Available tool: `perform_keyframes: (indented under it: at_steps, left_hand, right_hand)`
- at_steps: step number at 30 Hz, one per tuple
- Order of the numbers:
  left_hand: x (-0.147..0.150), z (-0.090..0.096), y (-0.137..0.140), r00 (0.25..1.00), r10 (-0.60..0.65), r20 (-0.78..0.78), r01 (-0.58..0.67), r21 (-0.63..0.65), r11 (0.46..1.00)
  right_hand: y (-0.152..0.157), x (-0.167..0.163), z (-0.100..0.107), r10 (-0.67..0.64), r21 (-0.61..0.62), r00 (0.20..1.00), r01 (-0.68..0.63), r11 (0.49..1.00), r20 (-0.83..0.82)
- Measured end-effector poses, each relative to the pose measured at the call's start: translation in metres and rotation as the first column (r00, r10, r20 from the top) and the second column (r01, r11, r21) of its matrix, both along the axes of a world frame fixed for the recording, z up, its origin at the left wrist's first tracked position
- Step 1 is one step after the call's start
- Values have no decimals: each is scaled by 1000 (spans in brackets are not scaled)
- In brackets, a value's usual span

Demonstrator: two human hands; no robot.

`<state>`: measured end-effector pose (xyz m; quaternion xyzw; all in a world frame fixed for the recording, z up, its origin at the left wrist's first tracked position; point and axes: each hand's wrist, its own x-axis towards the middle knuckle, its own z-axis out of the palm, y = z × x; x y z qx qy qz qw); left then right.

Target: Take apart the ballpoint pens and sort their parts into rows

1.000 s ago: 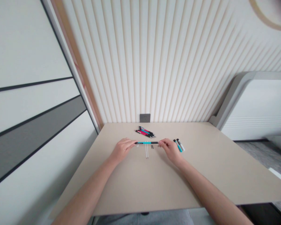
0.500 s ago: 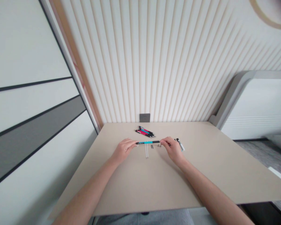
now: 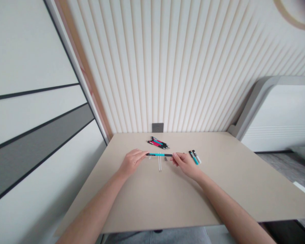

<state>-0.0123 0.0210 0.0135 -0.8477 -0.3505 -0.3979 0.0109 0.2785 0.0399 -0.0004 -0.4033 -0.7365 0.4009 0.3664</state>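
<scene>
A blue and black pen [image 3: 157,154] is held level above the table between my two hands. My left hand [image 3: 133,160] pinches its left end, and the fingers of my right hand [image 3: 185,163] are closed round its black right end. Under the pen lie two thin white refills [image 3: 160,164], side by side and pointing toward me. Small dark parts [image 3: 165,159] rest just right of them, close to my right fingertips. Tiny pale pieces [image 3: 149,157] lie near my left fingertips. My right fingers partly hide what is beneath them.
Several pink, blue and black pens [image 3: 157,142] lie in a pile farther back on the beige table [image 3: 152,200]. Right of my right hand are a teal and black barrel piece [image 3: 193,158] and a white and black one [image 3: 196,156]. A dark socket [image 3: 157,127] sits on the ribbed wall.
My right hand has shifted slightly left and turned at the pen's right end. The teal barrel piece beside it now shows more fully. The pen stays level in both hands.
</scene>
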Motion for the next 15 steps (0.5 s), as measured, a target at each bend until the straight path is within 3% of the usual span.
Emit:
perform_keyframes:
  at_steps: [6,15]
  left_hand:
    - [2,-2,1,997,-10,-79,10,6,1000]
    - [3,-3,1,999,-31,-9,31,-65,997]
  right_hand:
    - [6,7,-1,-57,50,994,52,997,93]
    - [8,8,-4,-103,102,995,101,990,12]
